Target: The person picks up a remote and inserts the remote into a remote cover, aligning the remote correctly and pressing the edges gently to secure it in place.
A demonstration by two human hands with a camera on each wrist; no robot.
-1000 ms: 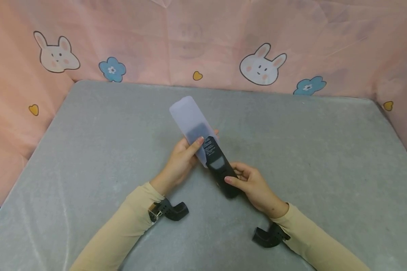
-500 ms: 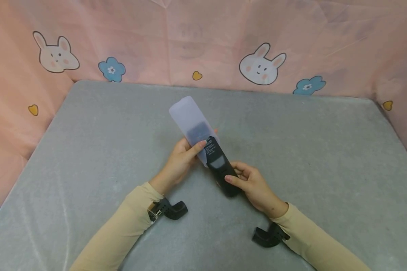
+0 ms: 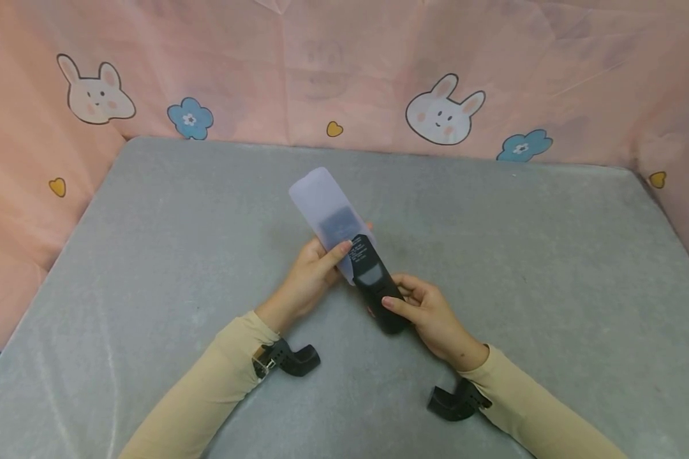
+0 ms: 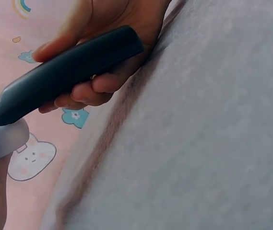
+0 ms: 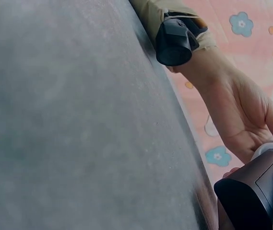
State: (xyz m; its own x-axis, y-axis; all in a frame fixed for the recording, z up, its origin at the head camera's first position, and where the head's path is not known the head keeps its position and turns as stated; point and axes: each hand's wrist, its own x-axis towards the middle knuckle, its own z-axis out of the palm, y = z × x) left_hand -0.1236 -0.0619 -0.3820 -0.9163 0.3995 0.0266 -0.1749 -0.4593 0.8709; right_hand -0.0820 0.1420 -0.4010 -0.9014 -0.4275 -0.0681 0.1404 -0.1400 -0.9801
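Note:
A black remote control (image 3: 373, 280) is held slantwise over the table, its back with small white print and a battery cover facing up. The far end sits inside a translucent whitish sleeve (image 3: 316, 191), and its dark shape shows through. My left hand (image 3: 304, 277) grips the sleeve near its mouth, thumb on top beside the printed label. At the near end, my right hand (image 3: 436, 322) holds the remote between thumb and fingers. In the left wrist view the remote's bare part (image 4: 64, 74) runs from the right hand into the sleeve's rim (image 4: 11, 136).
A grey cloth-covered table (image 3: 522, 255) lies under both hands. Behind it hangs a pink curtain (image 3: 235, 70) with rabbits and flowers. Each wrist carries a black camera mount, one on the left (image 3: 287, 357) and one on the right (image 3: 459, 401).
The left hand and sleeve have shifted slightly towards the right hand, and the left thumb has slid a little along the remote. The right hand's hold looks the same.

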